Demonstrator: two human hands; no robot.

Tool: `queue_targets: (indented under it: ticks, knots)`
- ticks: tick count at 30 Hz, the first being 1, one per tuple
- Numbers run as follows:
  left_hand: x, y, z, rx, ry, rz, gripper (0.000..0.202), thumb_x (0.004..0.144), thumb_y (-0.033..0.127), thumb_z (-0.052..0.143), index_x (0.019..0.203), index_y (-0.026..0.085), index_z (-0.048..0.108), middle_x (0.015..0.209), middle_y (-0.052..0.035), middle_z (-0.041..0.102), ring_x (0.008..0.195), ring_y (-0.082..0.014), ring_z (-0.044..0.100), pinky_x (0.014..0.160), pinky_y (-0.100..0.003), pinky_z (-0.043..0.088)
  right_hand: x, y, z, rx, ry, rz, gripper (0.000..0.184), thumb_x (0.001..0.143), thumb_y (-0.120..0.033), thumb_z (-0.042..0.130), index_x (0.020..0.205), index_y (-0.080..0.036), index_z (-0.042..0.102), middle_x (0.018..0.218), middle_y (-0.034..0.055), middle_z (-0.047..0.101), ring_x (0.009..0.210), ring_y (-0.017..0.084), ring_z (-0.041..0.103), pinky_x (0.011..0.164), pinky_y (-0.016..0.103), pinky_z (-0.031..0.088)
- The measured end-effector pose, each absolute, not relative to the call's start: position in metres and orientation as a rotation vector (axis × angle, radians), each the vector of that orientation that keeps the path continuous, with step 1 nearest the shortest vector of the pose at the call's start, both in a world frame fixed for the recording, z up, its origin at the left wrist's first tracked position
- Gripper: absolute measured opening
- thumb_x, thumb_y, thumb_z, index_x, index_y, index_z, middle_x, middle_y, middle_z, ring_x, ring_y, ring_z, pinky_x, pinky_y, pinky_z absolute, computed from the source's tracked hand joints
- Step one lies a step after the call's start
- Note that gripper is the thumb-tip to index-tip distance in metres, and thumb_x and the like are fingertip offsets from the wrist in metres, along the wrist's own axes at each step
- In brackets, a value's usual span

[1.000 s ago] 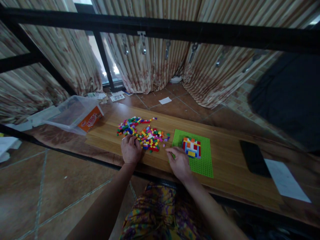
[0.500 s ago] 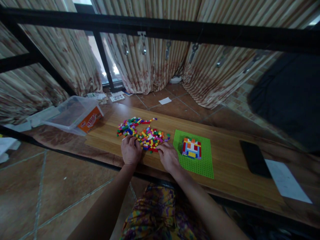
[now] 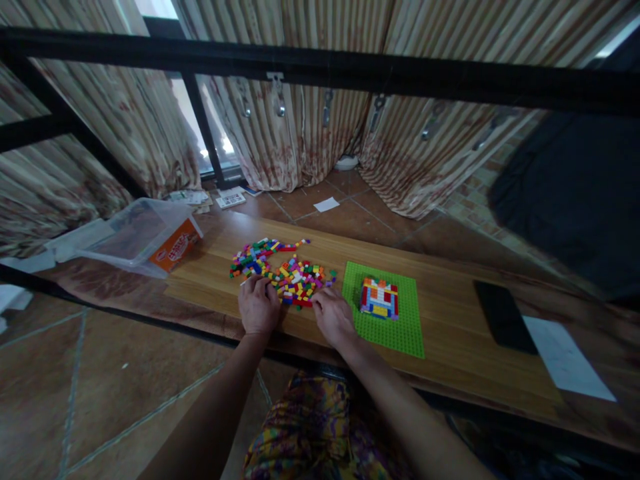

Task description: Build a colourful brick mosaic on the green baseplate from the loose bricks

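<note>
Loose toy building bricks [image 3: 295,277] of many colours lie in a heap on the wooden board. At the heap's near left edge, my left hand [image 3: 259,307] rests palm down with its fingers curled under; what it holds, if anything, is hidden. My right hand [image 3: 334,317] is at the near right edge, thumb and fingers pinched together by some red bricks. Whatever is in the pinch is too small to make out. Just right of that hand is a green baseplate [image 3: 407,333], bearing a flat multicoloured brick build [image 3: 380,298].
A clear plastic box [image 3: 127,233] with an orange label stands at the board's left end. Toward the right lie a black flat object [image 3: 505,317] and a white sheet of paper [image 3: 570,357]. A black metal rail [image 3: 320,63] crosses in front of striped curtains [image 3: 310,147].
The view has shifted slightly, moving everything a little left and down in the picture. Both hands stay at the near edge of the heap with nearly the same finger pose.
</note>
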State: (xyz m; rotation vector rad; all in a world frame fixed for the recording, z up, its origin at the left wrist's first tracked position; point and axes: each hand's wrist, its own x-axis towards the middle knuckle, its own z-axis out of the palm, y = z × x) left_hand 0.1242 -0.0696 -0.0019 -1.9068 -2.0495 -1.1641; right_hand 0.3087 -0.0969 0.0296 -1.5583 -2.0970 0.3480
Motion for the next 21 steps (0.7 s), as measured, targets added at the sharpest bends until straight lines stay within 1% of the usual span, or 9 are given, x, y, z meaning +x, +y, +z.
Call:
queue_targets:
  ticks: [3, 7, 12, 15, 17, 21]
  knots:
    - [0.124, -0.07, -0.001, -1.899, -2.045, -1.163, 0.024, 0.086, 0.023, 0.046, 0.092, 0.015, 0.068, 0.104, -0.0134, 0.063, 0.1, -0.0261, 0.057, 0.093, -0.041, 0.045, 0.31, -0.1, 0.031, -1.555, -2.045, 0.394, 0.02, 0.085, -0.009, 0.052, 0.089, -0.022, 0.068, 0.094, 0.0054, 0.065, 0.094, 0.021, 0.059, 0.087, 0.032, 0.047]
    - [0.125, -0.07, 0.001, -1.895, -2.053, -1.152, 0.024, 0.085, 0.022, 0.047, 0.092, 0.015, 0.068, 0.104, -0.0128, 0.064, 0.1, -0.0261, 0.057, 0.094, -0.041, 0.045, 0.32, -0.114, 0.039, -1.484, -1.865, 0.502, 0.023, 0.087, -0.012, 0.049, 0.098, -0.021, 0.068, 0.099, 0.0067, 0.064, 0.091, 0.018, 0.062, 0.082, 0.031, 0.049]
    - [0.124, -0.07, 0.001, -1.907, -2.056, -1.161, 0.024, 0.085, 0.023, 0.047, 0.092, 0.015, 0.068, 0.105, -0.0125, 0.063, 0.1, -0.0258, 0.058, 0.094, -0.041, 0.045, 0.357, -0.13, 0.049, -1.411, -1.558, 0.579, 0.018, 0.087, -0.026, 0.055, 0.092, -0.023, 0.072, 0.093, 0.0047, 0.064, 0.086, 0.017, 0.063, 0.077, 0.03, 0.051]
    - [0.124, -0.07, 0.001, -1.917, -2.059, -1.16, 0.023, 0.085, 0.024, 0.046, 0.091, 0.016, 0.068, 0.104, -0.0121, 0.064, 0.1, -0.026, 0.058, 0.093, -0.041, 0.045, 0.395, -0.132, 0.049, -1.449, -1.424, 0.522, 0.016, 0.084, -0.032, 0.059, 0.087, -0.024, 0.073, 0.095, 0.005, 0.065, 0.09, 0.02, 0.063, 0.083, 0.035, 0.051]
    - [0.124, -0.07, 0.001, -1.913, -2.064, -1.161, 0.023, 0.084, 0.024, 0.047, 0.091, 0.017, 0.067, 0.104, -0.0116, 0.063, 0.1, -0.0262, 0.058, 0.092, -0.041, 0.044, 0.422, -0.13, 0.047, -1.527, -1.364, 0.481, 0.017, 0.082, -0.034, 0.061, 0.086, -0.023, 0.074, 0.097, 0.0062, 0.066, 0.092, 0.021, 0.063, 0.085, 0.038, 0.051]
    - [0.124, -0.07, 0.002, -1.906, -2.063, -1.158, 0.023, 0.084, 0.024, 0.047, 0.092, 0.017, 0.067, 0.104, -0.0119, 0.063, 0.1, -0.0263, 0.057, 0.093, -0.041, 0.044, 0.464, -0.121, 0.048, -1.654, -1.379, 0.409, 0.022, 0.082, -0.035, 0.058, 0.089, -0.021, 0.074, 0.095, 0.0081, 0.069, 0.09, 0.022, 0.063, 0.083, 0.039, 0.05]
